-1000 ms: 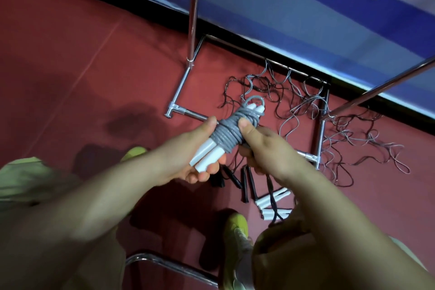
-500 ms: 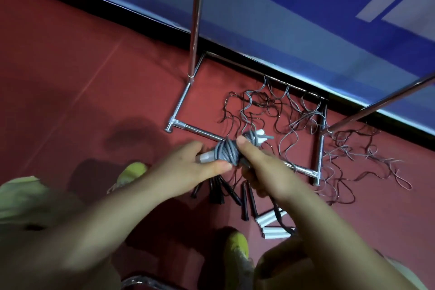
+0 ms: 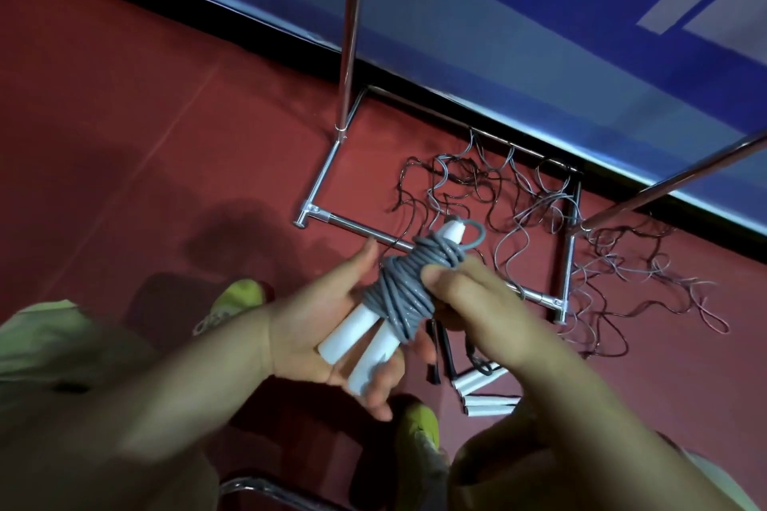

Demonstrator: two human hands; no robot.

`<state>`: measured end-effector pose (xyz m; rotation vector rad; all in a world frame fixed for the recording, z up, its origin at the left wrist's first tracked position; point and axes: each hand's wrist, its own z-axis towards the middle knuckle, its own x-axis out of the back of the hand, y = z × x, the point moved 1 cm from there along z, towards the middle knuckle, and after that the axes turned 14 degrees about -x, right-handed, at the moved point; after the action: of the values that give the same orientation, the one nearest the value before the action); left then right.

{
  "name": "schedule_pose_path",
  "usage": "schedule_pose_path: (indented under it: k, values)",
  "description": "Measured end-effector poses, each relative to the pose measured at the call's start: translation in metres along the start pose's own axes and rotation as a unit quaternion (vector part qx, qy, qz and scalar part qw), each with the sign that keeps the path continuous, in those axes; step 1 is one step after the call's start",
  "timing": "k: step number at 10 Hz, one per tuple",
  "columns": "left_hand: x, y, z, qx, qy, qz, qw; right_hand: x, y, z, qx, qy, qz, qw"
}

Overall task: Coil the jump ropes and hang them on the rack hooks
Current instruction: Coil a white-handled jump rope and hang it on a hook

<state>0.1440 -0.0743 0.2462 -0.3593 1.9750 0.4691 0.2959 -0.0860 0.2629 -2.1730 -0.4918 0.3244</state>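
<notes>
A grey jump rope (image 3: 409, 286) is wound tightly round its two white handles, with a small loop sticking out at the top end. My left hand (image 3: 328, 328) cradles the handles from below, its fingers curled under them. My right hand (image 3: 473, 303) pinches the wound cord from the right, thumb on top. Below them on the red floor lie several loose ropes (image 3: 519, 203), tangled, with black handles (image 3: 442, 348) and white handles (image 3: 483, 390). The chrome rack (image 3: 350, 33) stands behind; no hooks show.
The rack's chrome base bars (image 3: 352, 226) frame the tangled ropes on the floor. A second slanted chrome pole (image 3: 672, 183) crosses at right. A blue wall panel (image 3: 498, 33) runs behind. My yellow-green shoes (image 3: 236, 299) stand near the handles. A curved chrome tube (image 3: 265, 490) lies at the bottom.
The bundle has turned in my hands: the white handles now point down toward me and lie in my left palm. My right thumb has shifted onto the coil's middle.
</notes>
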Motion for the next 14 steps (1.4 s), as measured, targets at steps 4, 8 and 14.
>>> schedule_pose_path:
  k: [4, 8, 14]
  values:
    - [0.023, 0.012, 0.012, -0.039, 0.095, 0.269, 0.958, 0.015, 0.001, 0.003, -0.057, 0.175, -0.174, 0.967]
    - [0.028, 0.011, 0.015, -0.058, 0.246, 0.438, 0.863, 0.006, 0.003, 0.007, -0.114, 0.216, -0.117, 0.963]
    - [0.024, 0.026, 0.004, -0.086, 0.154, 0.630, 0.756, -0.004, 0.006, 0.012, -0.072, 0.224, 0.027, 0.971]
